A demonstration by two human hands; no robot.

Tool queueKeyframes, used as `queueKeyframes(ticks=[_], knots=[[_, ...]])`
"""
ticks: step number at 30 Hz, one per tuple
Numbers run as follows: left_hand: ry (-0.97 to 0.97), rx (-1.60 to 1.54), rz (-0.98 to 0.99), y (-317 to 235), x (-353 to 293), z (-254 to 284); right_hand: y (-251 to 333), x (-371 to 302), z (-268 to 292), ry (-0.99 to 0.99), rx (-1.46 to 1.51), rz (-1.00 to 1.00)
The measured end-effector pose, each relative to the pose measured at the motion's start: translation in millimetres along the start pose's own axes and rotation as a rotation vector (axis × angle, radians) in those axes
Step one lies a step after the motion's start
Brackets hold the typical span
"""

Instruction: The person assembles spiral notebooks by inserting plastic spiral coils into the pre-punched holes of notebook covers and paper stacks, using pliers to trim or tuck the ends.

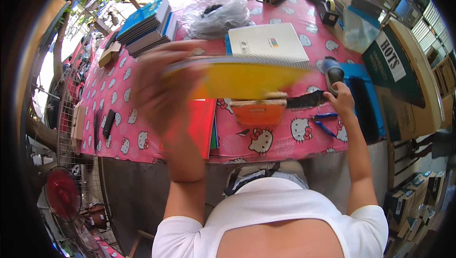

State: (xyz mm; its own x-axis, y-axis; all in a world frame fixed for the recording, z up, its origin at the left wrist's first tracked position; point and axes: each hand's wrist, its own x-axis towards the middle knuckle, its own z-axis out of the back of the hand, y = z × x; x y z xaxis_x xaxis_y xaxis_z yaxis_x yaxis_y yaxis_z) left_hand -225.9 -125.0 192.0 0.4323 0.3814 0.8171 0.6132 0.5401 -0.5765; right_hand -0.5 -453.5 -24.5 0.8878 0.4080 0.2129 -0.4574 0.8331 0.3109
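My left hand point(166, 87), blurred by motion, grips the left end of a yellow spiral notebook point(251, 78) and holds it above the table. My right hand point(343, 100) is closed at the lower end of a rounded grey-and-dark object point(334, 71), whose kind I cannot make out. The thumb is beside the end of a black strip point(306, 100). An orange block-like thing point(259, 112) with a tan upper edge sits below the raised notebook. A red notebook point(202, 127) lies under my left forearm. A blue-handled tool point(325, 122) is near my right wrist.
The table has a pink patterned cover point(142, 115). Farther back are stacked blue books point(147, 23), a clear plastic bag point(216, 16), a white-covered notebook point(268, 42) and a tape dispenser point(327, 11). A large carton point(403, 73) and a black brush-like strip point(363, 103) stand at right.
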Motion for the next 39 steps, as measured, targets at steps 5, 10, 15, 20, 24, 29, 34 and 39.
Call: queueKeyframes(ticks=[5, 10, 15, 20, 24, 29, 34, 39], knots=[[0.181, 0.225, -0.193, -61, -50, 21, -2, -111, -15, 0.092, 0.015, 0.165], [0.472, 0.254, 0.251, 0, -152, -28, -3, -99, -30, -0.116, -0.162, 0.226], [0.176, 0.275, 0.272, 3, -171, -42, 43, -93, 10, 0.089, 0.468, 0.205], [0.197, 0.371, 0.145, 0, -167, -38, 154, -113, 100, 0.096, 0.695, 0.563], [0.203, 0.348, 0.154, -3, -166, -39, 171, -109, 100, 0.002, 0.555, 0.623], [0.187, 0.364, 0.098, 0, -165, -31, 168, -104, 89, 0.269, 0.715, 0.506], [0.237, 0.363, -0.037, 13, -152, -13, 164, -91, 57, 1.243, 1.553, -0.168], [-0.415, 0.300, 0.150, 27, -119, 68, 114, -79, 21, 0.284, 0.590, 0.169]])
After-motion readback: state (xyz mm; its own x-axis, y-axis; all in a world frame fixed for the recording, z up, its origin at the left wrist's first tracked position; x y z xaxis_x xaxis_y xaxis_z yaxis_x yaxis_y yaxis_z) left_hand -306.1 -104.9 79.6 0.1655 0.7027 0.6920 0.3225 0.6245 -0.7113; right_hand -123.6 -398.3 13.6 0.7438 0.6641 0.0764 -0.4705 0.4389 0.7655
